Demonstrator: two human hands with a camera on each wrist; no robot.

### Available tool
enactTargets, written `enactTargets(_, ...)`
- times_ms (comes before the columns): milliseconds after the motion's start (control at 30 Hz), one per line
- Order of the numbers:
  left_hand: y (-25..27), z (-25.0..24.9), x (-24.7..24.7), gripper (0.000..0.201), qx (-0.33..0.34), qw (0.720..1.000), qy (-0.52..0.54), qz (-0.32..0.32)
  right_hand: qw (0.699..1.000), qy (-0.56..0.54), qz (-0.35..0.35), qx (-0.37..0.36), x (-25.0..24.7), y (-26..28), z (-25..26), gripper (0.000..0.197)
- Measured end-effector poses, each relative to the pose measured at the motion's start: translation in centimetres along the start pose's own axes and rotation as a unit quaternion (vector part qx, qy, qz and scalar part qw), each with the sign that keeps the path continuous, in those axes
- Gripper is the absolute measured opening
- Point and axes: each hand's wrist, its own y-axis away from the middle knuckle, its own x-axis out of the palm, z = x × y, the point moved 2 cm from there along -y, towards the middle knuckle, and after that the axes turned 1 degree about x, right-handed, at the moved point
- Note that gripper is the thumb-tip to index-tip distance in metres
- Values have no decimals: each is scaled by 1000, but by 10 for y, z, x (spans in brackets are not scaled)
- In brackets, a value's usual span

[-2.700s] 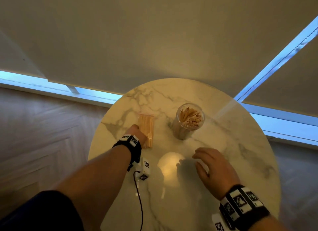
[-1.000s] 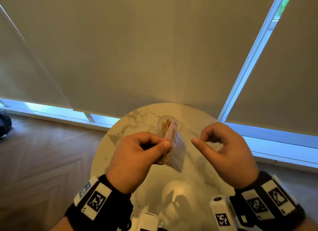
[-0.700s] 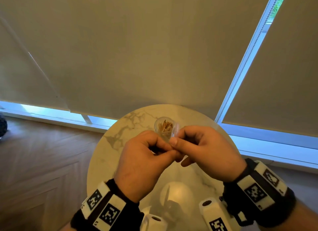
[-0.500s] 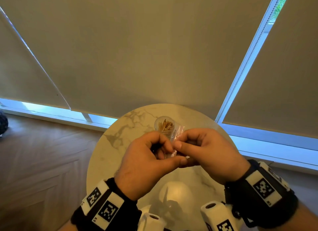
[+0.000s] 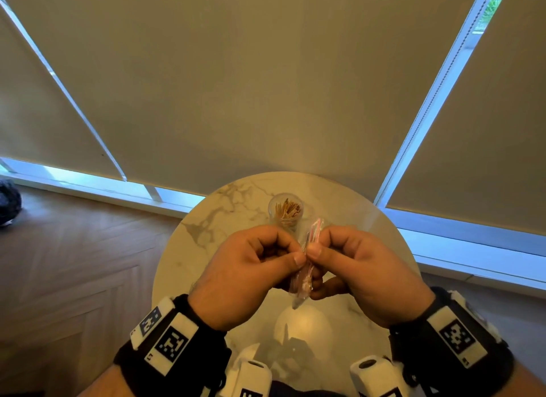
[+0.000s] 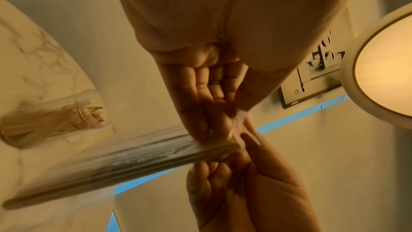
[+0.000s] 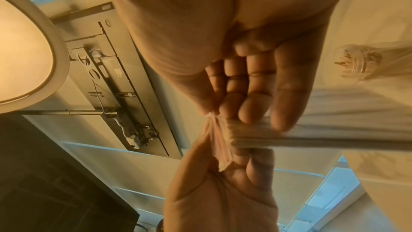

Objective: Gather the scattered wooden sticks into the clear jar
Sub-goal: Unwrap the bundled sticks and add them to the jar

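Note:
A clear jar (image 5: 286, 210) holding several wooden sticks stands toward the back of the round marble table (image 5: 369, 248). In front of it, above the table, both hands hold a clear plastic packet of sticks (image 5: 307, 257) upright. My left hand (image 5: 291, 251) pinches the packet's near end between thumb and curled fingers; my right hand (image 5: 320, 246) pinches the same end from the other side. In the left wrist view the packet (image 6: 133, 158) stretches from the fingers (image 6: 200, 103) toward the jar (image 6: 55, 117). The right wrist view shows the plastic bunched above the sticks (image 7: 312, 130).
Roller blinds cover the windows behind the table, which stands close to them. Wood floor lies to the left, with a dark object (image 5: 9, 201) at the far left edge. A round ceiling lamp (image 6: 383, 77) shows in the wrist views.
The left hand lifted the packet off the table. The right hand came up from the table and took hold of its end, and both hands now pinch it close together.

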Motion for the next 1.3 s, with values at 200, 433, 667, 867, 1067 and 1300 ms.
enactTargets(200, 0, 2, 2, 13, 19, 984, -155, -85, 997, 20, -68, 10, -3, -1, -7, 16)
enactTargets(433, -7, -7, -2, 27, 39, 973, -203, -106, 989, 119, -77, -43, -14, -1, -6, 21)
enactTargets(667, -15, -33, -2, 26, 26, 996, -90, -2, 956, 253, -7, -148, -32, 13, -27, 106)
enactTargets(867, -24, -41, 6, 25, 51, 997, 7, 49, 955, 266, 82, -99, -8, 3, -23, 42)
enactTargets(1067, -24, -21, 18, 96, 108, 981, 149, 68, 983, 118, 75, -119, -8, 6, -14, 22)
enactTargets(1300, -22, -21, 38, 33, 148, 988, 9, 33, 986, 16, 116, -115, 2, 10, -9, 24)
